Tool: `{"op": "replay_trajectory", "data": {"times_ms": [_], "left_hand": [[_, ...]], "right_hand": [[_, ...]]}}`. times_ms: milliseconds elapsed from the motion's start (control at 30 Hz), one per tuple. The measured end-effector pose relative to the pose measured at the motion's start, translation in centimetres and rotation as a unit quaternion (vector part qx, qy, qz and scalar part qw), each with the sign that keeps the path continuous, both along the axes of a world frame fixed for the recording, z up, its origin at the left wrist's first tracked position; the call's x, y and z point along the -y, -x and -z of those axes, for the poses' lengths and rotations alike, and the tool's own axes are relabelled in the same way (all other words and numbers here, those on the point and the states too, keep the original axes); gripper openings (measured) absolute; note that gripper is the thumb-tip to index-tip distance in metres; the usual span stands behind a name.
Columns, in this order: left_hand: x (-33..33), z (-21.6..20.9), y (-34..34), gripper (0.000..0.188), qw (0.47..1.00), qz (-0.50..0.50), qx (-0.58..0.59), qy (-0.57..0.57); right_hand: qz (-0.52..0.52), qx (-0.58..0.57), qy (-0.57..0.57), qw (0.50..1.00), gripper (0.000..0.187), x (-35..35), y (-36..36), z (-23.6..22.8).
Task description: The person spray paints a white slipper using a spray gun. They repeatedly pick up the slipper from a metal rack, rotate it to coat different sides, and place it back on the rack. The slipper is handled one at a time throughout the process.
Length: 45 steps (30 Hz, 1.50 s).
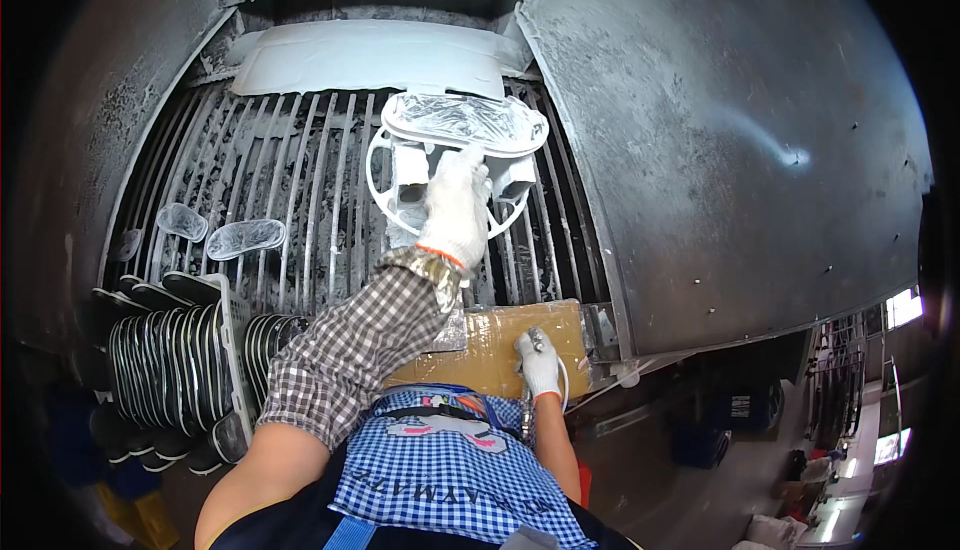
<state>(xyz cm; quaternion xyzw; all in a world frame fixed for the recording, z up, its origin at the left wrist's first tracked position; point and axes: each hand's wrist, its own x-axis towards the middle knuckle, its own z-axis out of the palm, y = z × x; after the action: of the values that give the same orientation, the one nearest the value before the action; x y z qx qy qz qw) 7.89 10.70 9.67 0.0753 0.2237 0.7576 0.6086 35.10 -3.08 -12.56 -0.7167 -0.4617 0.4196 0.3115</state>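
Note:
My left hand [458,205], in a white knitted glove, reaches forward with its fingers closed at the near edge of a white oval, sole-shaped piece [465,122]. Crinkled clear film covers the top of that piece. Beneath it is a white wheel-like stand [374,172] with two pale hollow blocks [410,172]; my left hand hides part of it. My right hand [540,365], also gloved, is closed around a small metal-tipped tool [537,338] close to my body. A pale hose curves beside that hand. The tool's lower part is hidden.
Powder-dusted metal bars [320,200] form a grate between dark booth walls [740,150]. Two film-covered oval pieces [246,238] lie on its left. At lower left, a white rack [236,350] holds several dark, white-edged pieces. A taped brown cardboard sheet [490,350] covers the front edge.

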Motion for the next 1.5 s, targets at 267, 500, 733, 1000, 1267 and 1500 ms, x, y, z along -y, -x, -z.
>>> {"op": "replay_trajectory", "data": {"times_ms": [267,500,733,1000,1267,1500], "left_hand": [[-2.5,-1.2,0.3,0.045,0.984,-0.071,-0.164,-0.005],[-2.7,2.6,0.7,0.04,0.943,-0.188,-0.262,-0.083],[5.8,-1.4,10.6,0.034,0.654,-0.259,-0.707,0.073],[6.2,8.4,23.9,0.046,0.972,-0.223,-0.066,0.016],[4.8,26.1,24.4,0.041,0.971,-0.127,0.046,0.197],[4.4,31.1,22.0,0.04,0.951,-0.124,0.03,0.28]], "right_hand": [[-0.014,0.036,-0.021,0.999,0.06,0.8,-0.7,3.2],[-0.005,-0.09,-0.015,0.996,0.064,1.8,-0.6,2.3],[0.005,-0.109,0.01,0.994,0.072,2.3,0.3,0.8],[-0.02,-0.084,0.03,0.996,0.055,1.7,0.0,1.7],[-0.001,-0.063,0.021,0.998,0.022,1.9,1.0,0.7],[-0.008,-0.071,0.049,0.996,0.033,1.8,1.0,0.1]]}}
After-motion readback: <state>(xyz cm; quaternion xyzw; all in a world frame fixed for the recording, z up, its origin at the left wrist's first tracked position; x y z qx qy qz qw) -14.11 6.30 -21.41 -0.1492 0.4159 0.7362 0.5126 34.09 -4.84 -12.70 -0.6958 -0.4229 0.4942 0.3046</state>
